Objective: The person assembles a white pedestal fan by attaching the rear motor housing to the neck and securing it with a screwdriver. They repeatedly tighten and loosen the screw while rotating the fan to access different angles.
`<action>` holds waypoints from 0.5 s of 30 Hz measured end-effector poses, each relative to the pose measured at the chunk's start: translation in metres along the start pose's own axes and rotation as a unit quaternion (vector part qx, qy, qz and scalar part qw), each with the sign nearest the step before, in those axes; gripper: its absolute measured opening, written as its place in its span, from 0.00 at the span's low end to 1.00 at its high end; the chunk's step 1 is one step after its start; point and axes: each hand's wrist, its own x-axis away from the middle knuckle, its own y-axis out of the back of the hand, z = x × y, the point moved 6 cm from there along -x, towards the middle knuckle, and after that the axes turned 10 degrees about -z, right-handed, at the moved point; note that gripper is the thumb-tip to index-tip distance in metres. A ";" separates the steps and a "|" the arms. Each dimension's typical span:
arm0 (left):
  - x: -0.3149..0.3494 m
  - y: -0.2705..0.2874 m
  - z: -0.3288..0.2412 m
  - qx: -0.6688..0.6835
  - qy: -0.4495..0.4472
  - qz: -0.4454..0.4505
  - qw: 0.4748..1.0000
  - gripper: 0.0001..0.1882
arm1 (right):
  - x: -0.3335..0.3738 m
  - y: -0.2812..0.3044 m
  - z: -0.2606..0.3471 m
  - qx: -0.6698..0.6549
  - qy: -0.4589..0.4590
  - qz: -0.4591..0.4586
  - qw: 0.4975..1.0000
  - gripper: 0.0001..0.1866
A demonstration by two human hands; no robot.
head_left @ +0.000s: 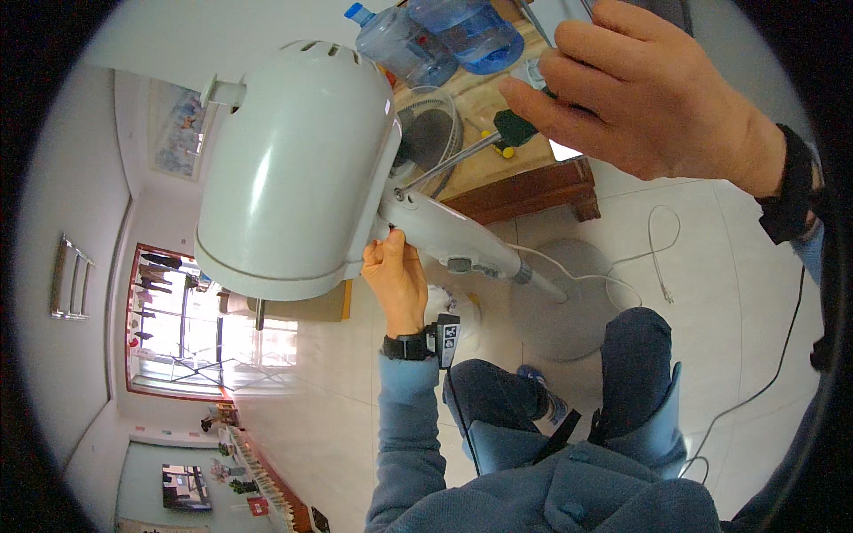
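Note:
A standing fan without its blades leans in front of me. Its pale grey motor housing (289, 178) is at the left, joined to a neck (453, 235) that slopes down to a round base (569, 311) on the floor. My right hand (649, 93), at the upper right, is closed around the green handle of a screwdriver (458, 162). The screwdriver's tip meets a screw on the joint between housing and neck. Below that joint, my left hand (395, 280) pinches at its underside. What its fingertips hold there is hidden.
A wooden table (524, 191) at the back bears large blue water jugs (404, 49) and a round wire fan guard (458, 124). A white cord with a plug (666, 293) lies on the tiled floor beside the base. A black cable (755, 400) runs at the right.

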 end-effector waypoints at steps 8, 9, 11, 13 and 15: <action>0.003 0.001 0.003 0.003 0.007 0.007 1.000 0.11 | 0.062 -0.046 -0.016 -0.400 -0.543 0.401 0.620 0.13; 0.003 0.000 0.003 0.001 0.007 0.004 1.000 0.10 | 0.063 -0.048 -0.015 -0.423 -0.553 0.374 0.612 0.13; 0.005 -0.004 0.001 -0.001 -0.005 0.001 1.000 0.09 | 0.062 -0.058 -0.006 -0.468 -0.570 0.319 0.596 0.13; 0.006 -0.011 -0.001 -0.018 -0.029 -0.009 0.999 0.09 | 0.062 -0.080 0.016 -0.492 -0.610 0.275 0.558 0.16; 0.008 -0.014 -0.001 -0.017 -0.034 -0.019 0.999 0.08 | 0.066 -0.108 0.052 -0.533 -0.699 0.136 0.456 0.19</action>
